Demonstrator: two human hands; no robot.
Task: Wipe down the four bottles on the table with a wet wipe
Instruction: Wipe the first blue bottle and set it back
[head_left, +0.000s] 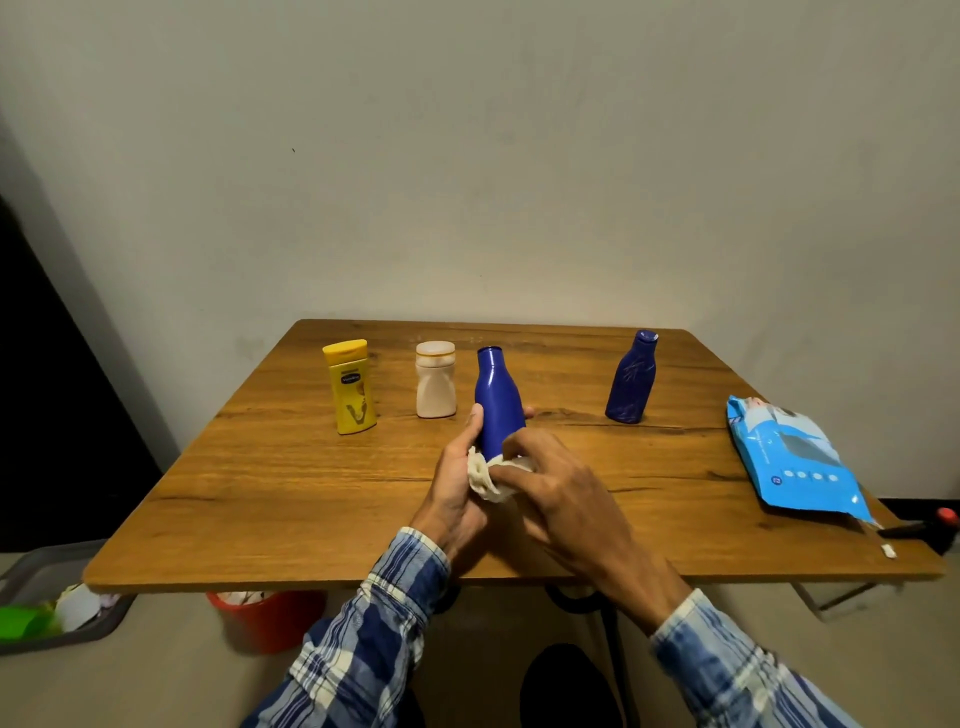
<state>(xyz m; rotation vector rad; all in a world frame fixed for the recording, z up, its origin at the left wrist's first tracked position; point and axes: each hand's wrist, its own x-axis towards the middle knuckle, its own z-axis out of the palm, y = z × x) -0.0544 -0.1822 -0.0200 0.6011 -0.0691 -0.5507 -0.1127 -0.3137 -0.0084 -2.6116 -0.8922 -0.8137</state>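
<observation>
The wooden surface (291, 483) fills the middle of your view, and both your arms, in blue and white checked sleeves (384, 618), reach over its near edge to its middle. Your left hand (457, 488) has its grip wrapped round the lower body of the bright blue bottle (496, 400), thumb up along its left side and a fingertip showing past its right. Your right hand (561, 488) curls in from the right, its grip pinching the crumpled white wipe (485, 480) against the bottle's bottom part. That bottle is roughly upright and has a plain, glossy, label-free body with a narrow neck; its base is hidden, so whether it touches the surface cannot be told. A light blue pack of wipes (795, 457) lies flat at the right edge, its print too small to read. Toward the far side stand a dark blue bottle (631, 379) on the right, a yellow bottle (353, 387) labelled Vaseline on the left, and a stubby cream bottle (435, 382) just beside the one you hold.
</observation>
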